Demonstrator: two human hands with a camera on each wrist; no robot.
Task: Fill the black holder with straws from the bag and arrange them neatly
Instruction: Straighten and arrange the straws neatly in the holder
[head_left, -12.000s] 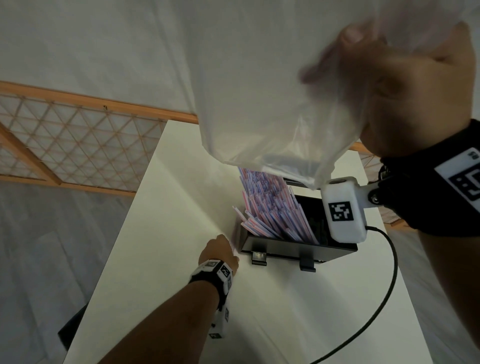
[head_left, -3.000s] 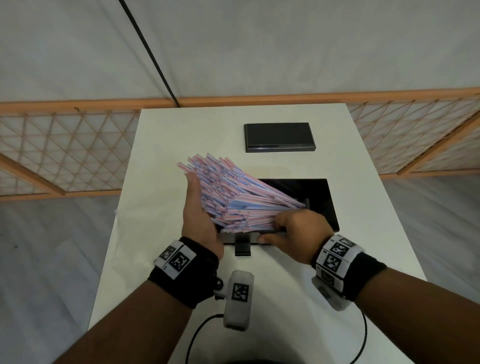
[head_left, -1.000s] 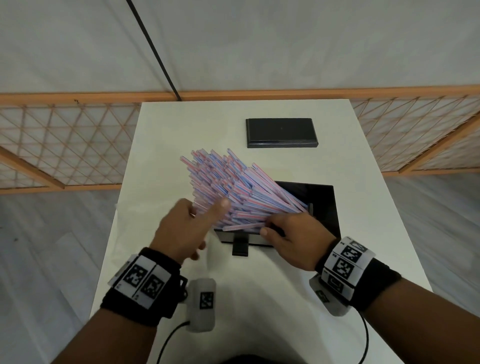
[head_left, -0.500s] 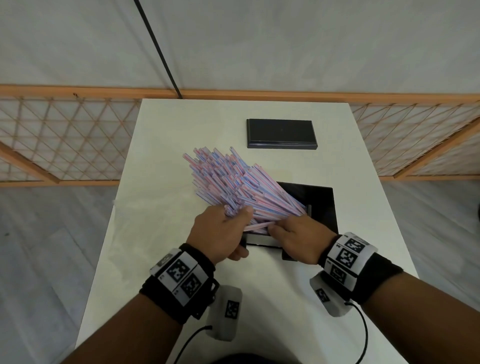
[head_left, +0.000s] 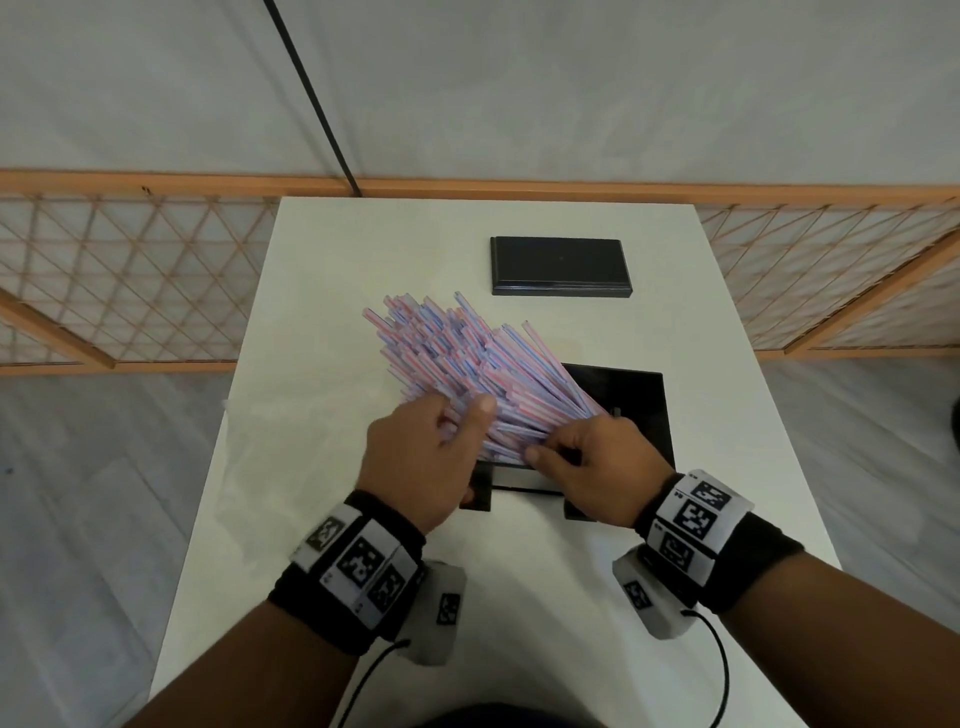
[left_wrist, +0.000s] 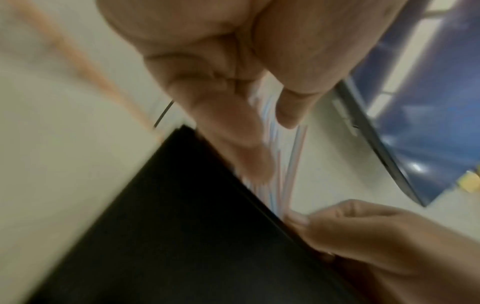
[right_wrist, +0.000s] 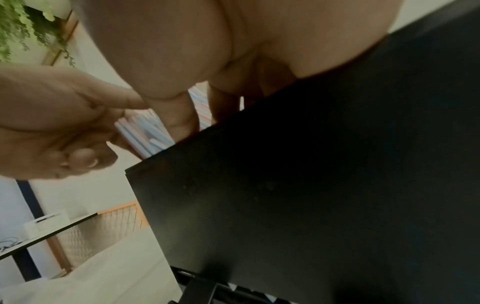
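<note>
A big bundle of pink-and-blue striped straws (head_left: 457, 364) leans up and to the left out of the black holder (head_left: 636, 410) in the middle of the white table (head_left: 322, 291). My left hand (head_left: 462, 422) grips the near side of the bundle, thumb on top. My right hand (head_left: 555, 448) pinches the straws' lower ends at the holder's front rim. In the left wrist view, which is blurred, straws (left_wrist: 292, 162) run between the thumb and fingers. The right wrist view shows straw ends (right_wrist: 145, 133) above the holder's front wall (right_wrist: 311, 195).
A flat black lid (head_left: 561, 266) lies at the back of the table. What looks like thin clear plastic (head_left: 249, 452) lies along the table's left edge. Orange lattice fencing (head_left: 130, 280) stands behind. Wrist-camera cables trail near the front edge.
My left hand has come in from the left and slid up onto the bundle, closing round straws. The right hand has stayed at the lower ends. The bag has gone from view.
</note>
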